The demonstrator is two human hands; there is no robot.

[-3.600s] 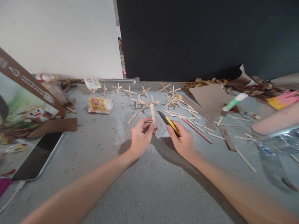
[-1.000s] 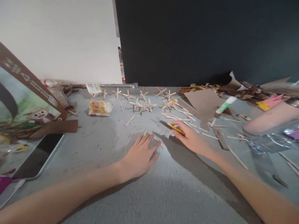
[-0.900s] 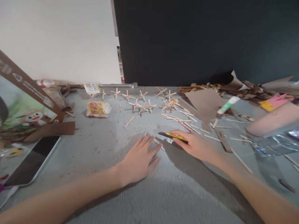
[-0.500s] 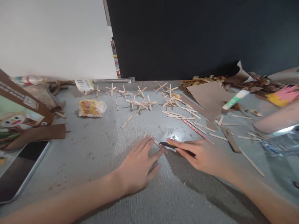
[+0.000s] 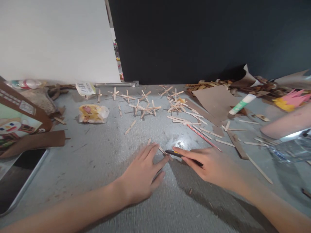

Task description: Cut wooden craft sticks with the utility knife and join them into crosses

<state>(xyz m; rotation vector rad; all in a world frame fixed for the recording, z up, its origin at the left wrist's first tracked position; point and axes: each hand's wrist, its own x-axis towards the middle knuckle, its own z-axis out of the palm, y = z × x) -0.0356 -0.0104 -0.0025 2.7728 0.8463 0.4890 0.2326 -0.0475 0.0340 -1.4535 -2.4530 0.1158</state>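
Note:
My left hand [image 5: 141,176] lies on the grey table with its fingers stretched out, pressing down on thin wooden craft sticks; one stick [image 5: 160,149] shows between thumb and forefinger, and another tip pokes out beyond the fingertips. My right hand [image 5: 213,164] is closed around a black utility knife [image 5: 174,153] with a bit of yellow on it. The knife's front end rests at the stick beside my left thumb; the blade itself is too small to make out. Farther back stand several star-shaped pieces [image 5: 146,111] made of crossed sticks.
Loose sticks [image 5: 179,119], a red patterned straw [image 5: 203,137] and brown cardboard [image 5: 211,101] lie ahead to the right, with a green-and-white glue stick [image 5: 242,104]. A clear plastic bottle [image 5: 289,152] and another person's arm [image 5: 286,124] are at right. Leftward are a snack packet [image 5: 93,114] and phone [image 5: 23,176].
The view has shifted slightly. Both hands keep nearly the same pose, and the knife's front end sits a little farther onto the stick.

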